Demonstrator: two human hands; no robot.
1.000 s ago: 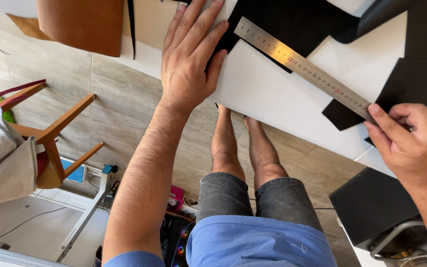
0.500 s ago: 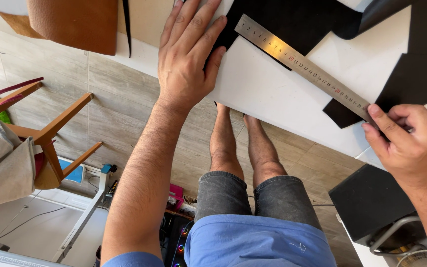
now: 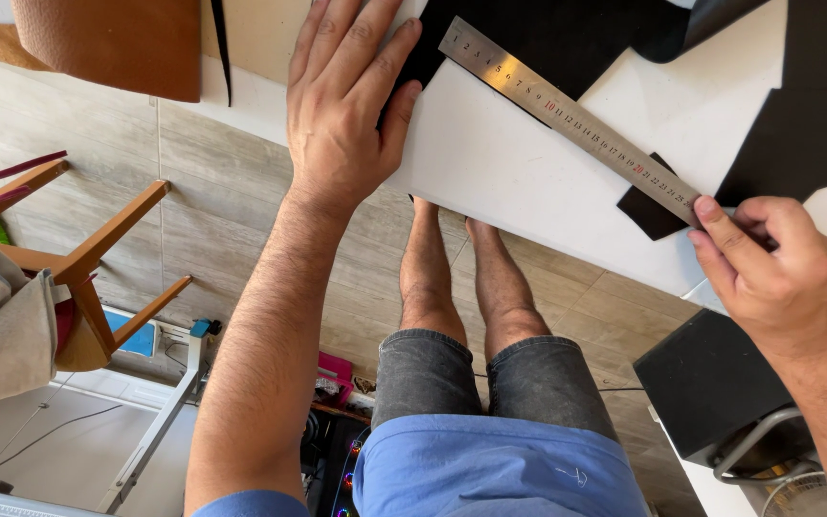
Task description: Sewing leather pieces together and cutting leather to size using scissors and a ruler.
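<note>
Bright, even daylight; source not in view. White table (image 3: 490,163) near overexposed, little surface detail left. Steel ruler (image 3: 567,115) took a soft sheen, markings readable, no hard glare. Left hand (image 3: 346,105) threw only a faint, short shadow on the table edge. Black sheet (image 3: 538,38) read flat, almost no texture. Focus sharp on hands and ruler. Floor tiles (image 3: 212,201) and chair (image 3: 78,268) slightly softer. Wide-angle stretch showed toward corners.
</note>
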